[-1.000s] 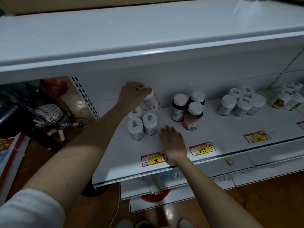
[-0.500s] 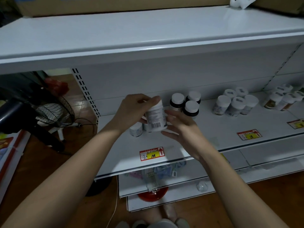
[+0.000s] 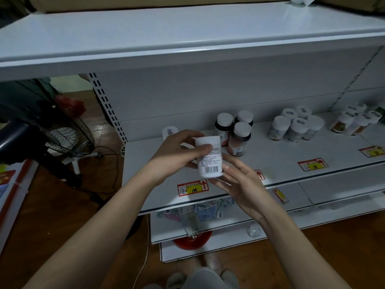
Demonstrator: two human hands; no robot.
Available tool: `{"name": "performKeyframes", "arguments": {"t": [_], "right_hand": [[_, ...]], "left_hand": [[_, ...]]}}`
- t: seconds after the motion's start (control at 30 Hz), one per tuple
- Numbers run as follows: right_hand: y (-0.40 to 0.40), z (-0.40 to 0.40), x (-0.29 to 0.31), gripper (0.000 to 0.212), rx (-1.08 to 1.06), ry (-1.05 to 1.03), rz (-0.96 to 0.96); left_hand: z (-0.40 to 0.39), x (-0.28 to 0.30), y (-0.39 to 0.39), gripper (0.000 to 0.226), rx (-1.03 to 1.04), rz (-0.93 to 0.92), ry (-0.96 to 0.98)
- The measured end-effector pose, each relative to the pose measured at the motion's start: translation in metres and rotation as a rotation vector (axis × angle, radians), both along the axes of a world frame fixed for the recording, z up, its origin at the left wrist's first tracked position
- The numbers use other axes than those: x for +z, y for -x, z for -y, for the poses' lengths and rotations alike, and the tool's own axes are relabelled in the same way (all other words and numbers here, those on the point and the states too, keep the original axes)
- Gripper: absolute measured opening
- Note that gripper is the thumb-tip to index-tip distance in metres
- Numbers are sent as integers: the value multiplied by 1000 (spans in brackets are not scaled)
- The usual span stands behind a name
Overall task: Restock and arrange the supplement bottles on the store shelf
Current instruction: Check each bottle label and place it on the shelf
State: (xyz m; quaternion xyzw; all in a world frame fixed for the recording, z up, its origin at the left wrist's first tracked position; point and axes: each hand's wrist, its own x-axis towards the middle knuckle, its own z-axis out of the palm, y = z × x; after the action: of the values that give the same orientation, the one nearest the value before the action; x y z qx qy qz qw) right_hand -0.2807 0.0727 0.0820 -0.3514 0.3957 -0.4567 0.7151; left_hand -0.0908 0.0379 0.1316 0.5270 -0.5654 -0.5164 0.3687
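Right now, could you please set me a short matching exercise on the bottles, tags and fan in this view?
Things:
1. white bottle
2. dark bottles
3. price tag marked 108
4. fan

Places:
A. on the shelf's front edge
B. on the floor, left of the shelf
C. held in the left hand
D. standing at the back of the shelf

Pairs: 1-C, 2-D, 3-A, 4-B

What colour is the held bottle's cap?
White, like the bottle itself; seen in the head view.
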Motion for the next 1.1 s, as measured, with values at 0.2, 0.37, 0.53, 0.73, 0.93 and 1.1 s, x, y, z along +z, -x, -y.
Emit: {"name": "performKeyframes", "arguments": {"t": [0.2, 0.37, 0.53, 0.73, 0.93, 1.1], "right_hand": [[-3, 3, 4, 44, 15, 67, -66], [-4, 6, 9, 59, -27, 160, -232], [-7, 9, 12, 52, -27, 227, -405], [-12, 11, 13, 35, -17, 121, -107], [-14, 10, 12, 56, -92, 248, -364], [-16, 11, 13, 62, -101, 349, -525]], "left_hand": [[0, -1, -1, 36, 59, -110, -30], [-3, -3, 2, 40, 45, -88, -14], [-2, 2, 2, 39, 15, -91, -1], [1, 3, -2, 42, 71, -184, -14], [-2, 3, -3, 46, 59, -123, -20], [-1, 6, -4, 46, 62, -120, 2]]}}
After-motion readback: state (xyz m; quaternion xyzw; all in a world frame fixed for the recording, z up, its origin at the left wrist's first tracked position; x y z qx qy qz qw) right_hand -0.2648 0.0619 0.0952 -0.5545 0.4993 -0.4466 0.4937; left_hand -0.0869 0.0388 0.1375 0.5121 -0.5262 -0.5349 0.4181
